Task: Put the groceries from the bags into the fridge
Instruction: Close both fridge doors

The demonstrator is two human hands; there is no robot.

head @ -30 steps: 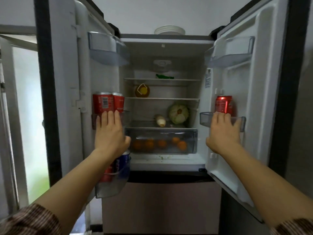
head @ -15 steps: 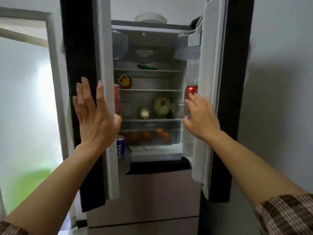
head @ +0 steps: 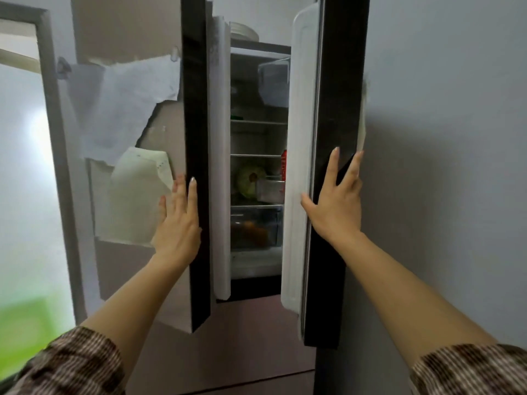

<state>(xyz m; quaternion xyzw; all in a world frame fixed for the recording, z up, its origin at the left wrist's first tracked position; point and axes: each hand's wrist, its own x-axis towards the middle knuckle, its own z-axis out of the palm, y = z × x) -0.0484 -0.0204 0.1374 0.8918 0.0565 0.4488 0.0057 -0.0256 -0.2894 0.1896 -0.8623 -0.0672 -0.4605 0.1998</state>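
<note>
fridge (head: 256, 289) at 12 o'clock, dark-edged doors nearly together | left hand (head: 178, 223) flat, fingers spread, on left door (head: 196, 138) | right hand (head: 336, 206) splayed wide on right door (head: 336, 95) | cabbage (head: 249, 181), oranges (head: 253, 232) visible in gap

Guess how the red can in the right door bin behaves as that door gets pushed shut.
The red can stands upright and tall, so it may tip if slammed. The door bin wall in front probably catches it. The right hand lies flat on the right door, suggesting a controlled push.
</note>
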